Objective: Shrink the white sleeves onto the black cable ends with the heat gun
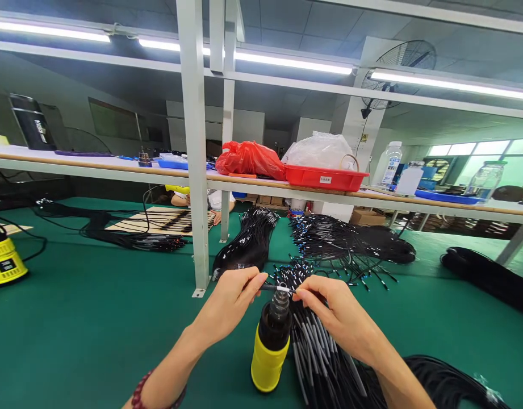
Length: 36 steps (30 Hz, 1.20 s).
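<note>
Between both hands a thin black cable [267,287] with a short white sleeve [283,289] is stretched level. Its white part lies right over the metal nozzle of an upright yellow and black heat gun [270,352]; I cannot tell whether they touch. My left hand [233,301] pinches the cable on the left side, thumb against fingers. On the other side my right hand [331,312] pinches its right end. Just right of the heat gun lies a thick bundle of black cables [325,352] with grey sleeves and white-marked ends.
More black cable bundles [248,238] [350,238] lie farther back on the green table [116,324]. A white post [195,170] rises ahead on the left, carrying a shelf with a red tray [325,179]. Another yellow heat gun [5,261] stands far left. A person's arm [180,199] shows behind the post.
</note>
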Available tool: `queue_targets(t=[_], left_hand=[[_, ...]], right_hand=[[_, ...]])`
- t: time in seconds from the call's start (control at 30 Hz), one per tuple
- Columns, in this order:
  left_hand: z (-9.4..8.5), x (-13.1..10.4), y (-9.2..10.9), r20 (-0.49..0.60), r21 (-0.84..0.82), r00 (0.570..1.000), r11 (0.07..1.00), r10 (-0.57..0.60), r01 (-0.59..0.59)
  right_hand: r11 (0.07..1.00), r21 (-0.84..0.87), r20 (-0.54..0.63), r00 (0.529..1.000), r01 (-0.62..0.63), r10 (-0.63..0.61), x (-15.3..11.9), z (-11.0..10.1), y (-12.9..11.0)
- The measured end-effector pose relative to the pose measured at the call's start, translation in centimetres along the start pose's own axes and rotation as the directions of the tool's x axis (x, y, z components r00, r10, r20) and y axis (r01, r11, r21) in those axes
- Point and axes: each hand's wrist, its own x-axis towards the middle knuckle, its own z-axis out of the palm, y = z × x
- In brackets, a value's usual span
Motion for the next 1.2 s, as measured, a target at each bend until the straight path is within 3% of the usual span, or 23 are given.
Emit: queue_targets(t=[0.23, 0.7, 0.97, 1.2], left_hand=[[-0.32, -0.26, 0.02, 0.058, -0.009, 0.998, 1.0, 0.015, -0.015], [0.4, 0.57, -0.33, -0.093, -0.066, 0.995, 0.997, 0.039, -0.046], [0.28, 0.42, 0.22, -0.06, -0.005, 0.997, 0.999, 0.039, -0.039], [0.47, 0.26, -0.04, -0.076, -0.06, 0.996, 0.997, 0.052, -0.056]], right_hand=[[1.0, 0.025, -0.063, 0.998, -0.012, 0.014, -0.02, 0.15, -0.22], [1.0, 0.026, -0.196, 0.981, -0.01, 0.015, 0.9, 0.92, 0.3], [0.999, 0.008, -0.101, 0.994, -0.034, 0.034, 0.49, 0.49, 0.45], [0.999, 0.032, -0.156, 0.987, -0.031, 0.036, 0.63, 0.77, 0.4]])
